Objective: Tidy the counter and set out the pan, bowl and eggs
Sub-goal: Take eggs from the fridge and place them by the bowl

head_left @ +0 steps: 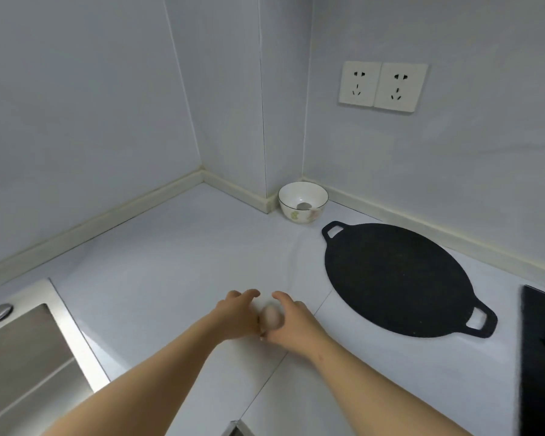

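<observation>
Your right hand (pixel 291 322) cups one egg (pixel 272 316), fingers curled round it, low over the worktop (pixel 170 262). Your left hand (pixel 236 313) lies against the egg's other side, fingers curved forward; I cannot tell whether it grips anything. The pan (pixel 397 278) lies flat, right of the hands. The bowl (pixel 302 201) stands in the far corner. Judged: pan and bowl set out; eggs in progress, only one visible.

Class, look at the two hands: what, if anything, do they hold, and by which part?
An egg lies between the left hand and right hand, flanked at its sides; blur hides whether either grips it.
</observation>
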The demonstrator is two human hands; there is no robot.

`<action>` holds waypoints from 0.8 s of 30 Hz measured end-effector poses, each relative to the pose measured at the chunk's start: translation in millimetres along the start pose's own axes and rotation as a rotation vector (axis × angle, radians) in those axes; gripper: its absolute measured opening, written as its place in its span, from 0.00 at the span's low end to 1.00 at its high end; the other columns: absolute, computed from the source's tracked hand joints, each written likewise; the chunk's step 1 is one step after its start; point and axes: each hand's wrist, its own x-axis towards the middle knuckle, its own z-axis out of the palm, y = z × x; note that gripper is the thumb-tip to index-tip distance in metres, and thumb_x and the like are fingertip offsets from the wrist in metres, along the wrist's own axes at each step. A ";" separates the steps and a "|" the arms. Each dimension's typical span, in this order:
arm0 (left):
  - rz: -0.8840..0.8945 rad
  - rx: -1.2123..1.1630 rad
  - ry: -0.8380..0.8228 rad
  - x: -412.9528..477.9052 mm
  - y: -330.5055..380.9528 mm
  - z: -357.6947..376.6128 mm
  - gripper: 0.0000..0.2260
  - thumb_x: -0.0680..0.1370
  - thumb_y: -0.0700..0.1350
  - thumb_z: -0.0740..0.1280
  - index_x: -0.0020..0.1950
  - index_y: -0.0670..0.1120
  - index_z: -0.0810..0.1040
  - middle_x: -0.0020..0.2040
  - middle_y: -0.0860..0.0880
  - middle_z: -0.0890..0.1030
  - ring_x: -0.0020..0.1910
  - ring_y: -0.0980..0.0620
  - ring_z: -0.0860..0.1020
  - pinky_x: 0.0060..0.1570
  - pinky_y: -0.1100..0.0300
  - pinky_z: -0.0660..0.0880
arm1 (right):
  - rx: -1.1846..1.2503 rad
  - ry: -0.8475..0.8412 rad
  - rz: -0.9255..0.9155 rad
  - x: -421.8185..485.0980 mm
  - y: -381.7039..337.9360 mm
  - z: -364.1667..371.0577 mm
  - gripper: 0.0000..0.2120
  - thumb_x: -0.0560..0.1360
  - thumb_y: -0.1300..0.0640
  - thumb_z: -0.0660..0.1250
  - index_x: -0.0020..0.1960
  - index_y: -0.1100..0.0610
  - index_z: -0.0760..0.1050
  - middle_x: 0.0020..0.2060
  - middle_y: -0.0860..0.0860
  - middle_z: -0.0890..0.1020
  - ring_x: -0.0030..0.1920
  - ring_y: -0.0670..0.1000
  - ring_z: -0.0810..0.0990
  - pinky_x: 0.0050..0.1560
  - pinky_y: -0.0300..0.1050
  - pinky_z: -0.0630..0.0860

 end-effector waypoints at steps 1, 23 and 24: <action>0.015 0.069 0.034 2.0 -0.7 0.8 0.32 0.70 0.54 0.67 0.73 0.52 0.62 0.68 0.46 0.65 0.65 0.45 0.69 0.63 0.56 0.70 | -0.046 0.007 0.002 1.5 0.0 2.1 0.37 0.71 0.49 0.69 0.74 0.44 0.54 0.67 0.52 0.65 0.65 0.53 0.72 0.62 0.47 0.72; 0.141 -0.072 0.319 84.1 47.4 -72.4 0.27 0.72 0.40 0.69 0.70 0.46 0.67 0.64 0.45 0.73 0.62 0.47 0.72 0.50 0.61 0.69 | 0.148 0.320 0.097 101.8 -6.1 -69.3 0.27 0.73 0.54 0.68 0.69 0.54 0.63 0.60 0.55 0.71 0.50 0.53 0.73 0.47 0.43 0.74; 0.141 -0.073 0.316 91.8 51.2 -73.8 0.27 0.72 0.40 0.69 0.70 0.46 0.67 0.64 0.45 0.73 0.62 0.46 0.72 0.51 0.61 0.69 | 0.147 0.326 0.105 108.0 -6.0 -71.9 0.27 0.73 0.54 0.68 0.69 0.54 0.63 0.60 0.55 0.71 0.53 0.54 0.74 0.49 0.44 0.75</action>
